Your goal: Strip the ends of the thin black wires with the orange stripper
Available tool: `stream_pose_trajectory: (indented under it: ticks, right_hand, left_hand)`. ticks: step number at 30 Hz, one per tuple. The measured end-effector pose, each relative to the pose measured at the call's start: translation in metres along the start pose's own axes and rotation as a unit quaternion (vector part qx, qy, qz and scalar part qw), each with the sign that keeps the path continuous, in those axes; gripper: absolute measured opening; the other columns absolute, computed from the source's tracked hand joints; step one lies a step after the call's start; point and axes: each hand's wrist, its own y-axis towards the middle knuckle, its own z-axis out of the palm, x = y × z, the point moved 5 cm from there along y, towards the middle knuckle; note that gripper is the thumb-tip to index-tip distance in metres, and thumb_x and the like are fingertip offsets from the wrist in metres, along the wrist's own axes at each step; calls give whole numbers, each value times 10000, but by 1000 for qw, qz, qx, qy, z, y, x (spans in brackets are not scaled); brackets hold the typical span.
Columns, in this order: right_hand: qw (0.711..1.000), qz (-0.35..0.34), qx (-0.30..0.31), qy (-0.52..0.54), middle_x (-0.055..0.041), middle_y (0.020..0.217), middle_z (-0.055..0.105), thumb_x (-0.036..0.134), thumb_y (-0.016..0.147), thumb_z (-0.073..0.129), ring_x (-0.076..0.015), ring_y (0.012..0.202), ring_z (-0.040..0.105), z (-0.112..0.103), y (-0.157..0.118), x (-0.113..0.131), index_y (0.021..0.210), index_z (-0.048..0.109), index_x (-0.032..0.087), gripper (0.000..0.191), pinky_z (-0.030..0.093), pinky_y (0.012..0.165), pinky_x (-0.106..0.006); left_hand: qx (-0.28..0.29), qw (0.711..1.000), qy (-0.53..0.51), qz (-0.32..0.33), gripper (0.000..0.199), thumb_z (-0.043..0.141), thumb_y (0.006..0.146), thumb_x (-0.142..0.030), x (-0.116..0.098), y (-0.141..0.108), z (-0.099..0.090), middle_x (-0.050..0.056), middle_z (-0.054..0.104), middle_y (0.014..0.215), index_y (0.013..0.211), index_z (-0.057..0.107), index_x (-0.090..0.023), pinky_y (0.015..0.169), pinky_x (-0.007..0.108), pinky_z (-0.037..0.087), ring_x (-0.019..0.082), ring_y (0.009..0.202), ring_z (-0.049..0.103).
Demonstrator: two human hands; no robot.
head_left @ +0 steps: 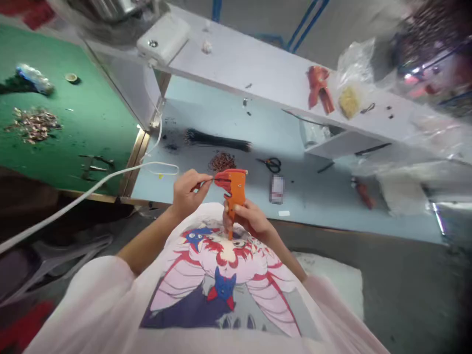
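Note:
My right hand [252, 216] is wrapped round the handle of an orange and red wire stripper [237, 189], held upright close to my chest with its jaws facing left. Finger and thumb of my left hand [190, 192] are pinched at the jaws on a thin dark wire [214, 179], mostly hidden by the fingers. Just beyond the tool, a pile of small copper-coloured pieces [222, 161] lies on the light blue table [313, 196]. Behind that pile is a bundle of black wires [219, 140].
Black-handled scissors [273, 164] and a phone [276, 189] lie right of the stripper. A white cable [110, 176] crosses at left. A raised white shelf [254, 73] runs along the back, carrying red-handled pliers [319, 88] and plastic bags. Left is a green table [96, 118].

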Motion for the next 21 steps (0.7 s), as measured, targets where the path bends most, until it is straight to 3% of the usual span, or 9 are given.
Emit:
stream_pose_trajectory:
  ticks: [10, 15, 17, 21]
  right_hand:
    - [1000, 19, 14, -4, 49, 550, 477, 359, 824, 632, -94, 439, 482, 0, 1, -6, 767, 469, 171, 256, 425, 442, -239]
    - [999, 28, -12, 29, 94, 504, 363, 360, 833, 622, -40, 362, 307, -3, 0, -10, 715, 429, 184, 286, 324, 360, -181]
    - [999, 20, -9, 24, 74, 542, 411, 393, 820, 631, -57, 397, 369, -3, 0, -10, 768, 464, 178, 276, 371, 392, -201]
    - [999, 7, 29, -33, -43, 774, 562, 487, 748, 676, -153, 669, 560, -2, -2, -4, 927, 535, 146, 410, 489, 599, -300]
  left_hand:
    - [17, 1000, 20, -5, 54, 628, 805, -155, -1, -1, -1, -8, 590, 624, 835, 670, -171, 533, 217, 348, 75, 536, 436]
    - [31, 999, 31, -25, 50, 619, 811, -172, 1, -3, 1, -16, 562, 607, 825, 666, -167, 547, 220, 342, 75, 535, 416]
    - [40, 998, 29, -45, 66, 609, 820, -198, 3, -3, 2, -18, 545, 597, 809, 667, -168, 545, 222, 337, 77, 531, 410]
    - [66, 994, -1, -91, 102, 600, 828, -240, 9, -3, 4, -24, 505, 579, 787, 664, -171, 523, 221, 317, 76, 514, 383]
